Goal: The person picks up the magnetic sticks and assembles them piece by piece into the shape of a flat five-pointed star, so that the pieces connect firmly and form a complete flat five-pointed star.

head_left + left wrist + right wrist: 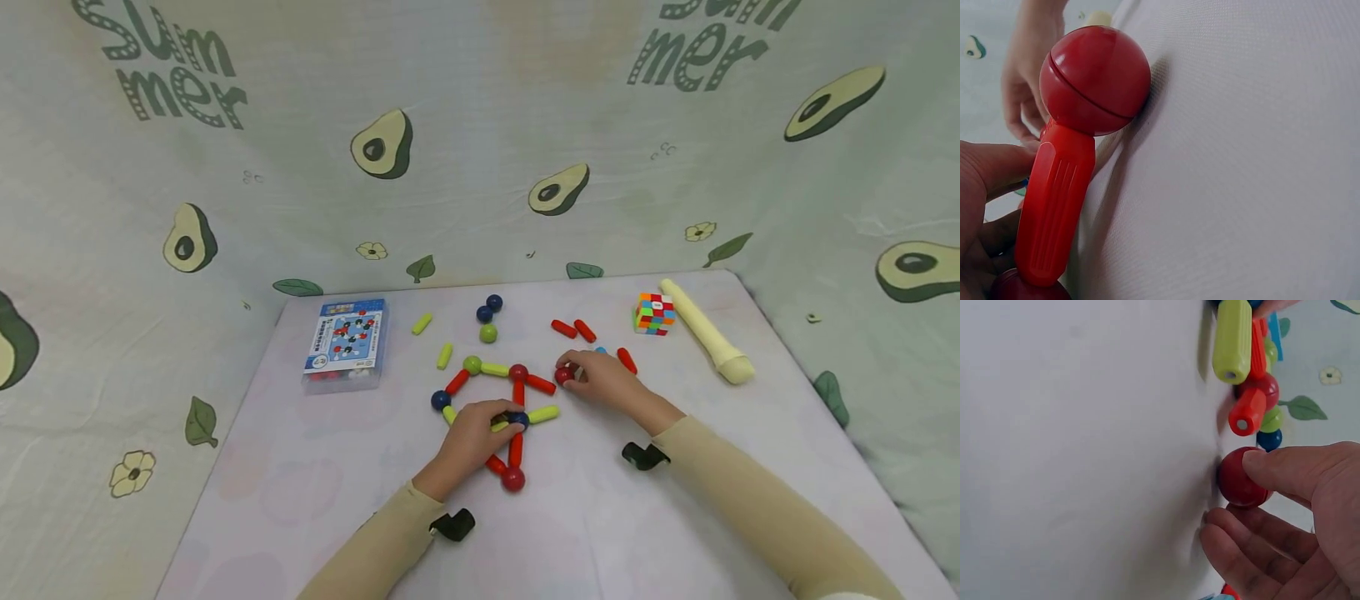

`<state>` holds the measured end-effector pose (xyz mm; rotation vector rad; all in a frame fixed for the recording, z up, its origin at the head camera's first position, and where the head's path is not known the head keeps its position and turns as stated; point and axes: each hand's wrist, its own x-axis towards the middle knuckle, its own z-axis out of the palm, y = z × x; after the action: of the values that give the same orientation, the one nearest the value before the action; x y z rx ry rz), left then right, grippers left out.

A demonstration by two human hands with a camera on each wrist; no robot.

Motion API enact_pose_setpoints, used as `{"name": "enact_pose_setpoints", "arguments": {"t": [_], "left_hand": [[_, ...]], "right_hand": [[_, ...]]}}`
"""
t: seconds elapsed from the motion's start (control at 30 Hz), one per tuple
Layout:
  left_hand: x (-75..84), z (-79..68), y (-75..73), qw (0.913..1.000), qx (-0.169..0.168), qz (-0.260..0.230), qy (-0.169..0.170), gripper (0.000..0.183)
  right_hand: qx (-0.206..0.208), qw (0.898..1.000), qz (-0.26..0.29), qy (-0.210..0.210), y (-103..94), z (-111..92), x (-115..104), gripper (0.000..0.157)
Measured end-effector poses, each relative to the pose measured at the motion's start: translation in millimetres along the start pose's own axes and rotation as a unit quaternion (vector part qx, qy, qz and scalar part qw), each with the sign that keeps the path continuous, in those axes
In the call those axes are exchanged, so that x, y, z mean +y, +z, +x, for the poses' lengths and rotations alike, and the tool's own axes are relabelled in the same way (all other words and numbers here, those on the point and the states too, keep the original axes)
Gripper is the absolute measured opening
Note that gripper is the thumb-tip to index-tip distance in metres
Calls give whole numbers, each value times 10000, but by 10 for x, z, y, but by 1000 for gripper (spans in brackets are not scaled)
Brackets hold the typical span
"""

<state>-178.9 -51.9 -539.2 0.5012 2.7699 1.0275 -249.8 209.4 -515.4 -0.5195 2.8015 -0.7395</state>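
A flat frame of magnetic rods and balls lies on the table, its red, yellow-green and dark blue parts joined together. My left hand [472, 433] grips the dark blue ball [518, 421] within this frame, thumb and fingers on either side. A red rod [1054, 206] and red ball [1094, 81] of the frame loom close in the left wrist view. Between thumb and fingers, my right hand [606, 383] pinches a separate red ball [1240, 478] low over the table. Just left of that ball, the free end of a red rod [541, 384] points toward it.
Behind the frame lie loose yellow-green rods [445, 356], dark blue balls [484, 314], a green ball [488, 333] and several red rods [564, 328]. A clear plastic box [347, 343] stands back left. At back right are a puzzle cube [655, 314] and a pale yellow stick [705, 330].
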Motion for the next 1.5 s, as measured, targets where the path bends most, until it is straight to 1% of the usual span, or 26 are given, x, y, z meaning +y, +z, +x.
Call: {"name": "enact_pose_setpoints", "arguments": {"t": [0.1, 0.2, 0.33, 0.47, 0.67, 0.83, 1.0, 1.13, 1.23, 1.33, 1.5], "left_hand": [[-14, 3, 3, 10000, 36, -30, 43, 33], [-26, 7, 5, 10000, 47, -66, 39, 33], [-34, 10, 11, 10000, 55, -65, -5, 32], [-26, 12, 16, 10000, 15, -86, -24, 32], [-31, 11, 22, 10000, -15, -94, -15, 32], [-42, 15, 23, 10000, 33, -58, 2, 33], [-47, 12, 32, 10000, 20, -30, 17, 34], [-52, 9, 28, 10000, 27, -1, -4, 34], [-51, 5, 25, 10000, 23, -19, -23, 34], [-48, 4, 23, 10000, 13, -58, -16, 34], [-44, 7, 18, 9999, 18, -103, 15, 34]], "right_hand": [[51, 9999, 146, -14, 36, -118, 26, 32], [63, 9991, 417, -33, 69, -222, 31, 30], [115, 9976, 662, -157, 121, -306, 34, 29], [256, 9965, 760, -249, 169, -326, 36, 31], [356, 9966, 697, -242, 201, -319, 49, 32], [232, 9961, 778, -357, 187, -320, 53, 35], [-7, 9953, 927, -270, 185, -329, 59, 42], [-98, 9964, 818, -221, 208, -323, 42, 56], [-47, 9977, 647, -218, 236, -314, 16, 62], [17, 9988, 460, -186, 263, -299, -1, 62], [55, 9997, 226, -116, 286, -278, -13, 56]]}}
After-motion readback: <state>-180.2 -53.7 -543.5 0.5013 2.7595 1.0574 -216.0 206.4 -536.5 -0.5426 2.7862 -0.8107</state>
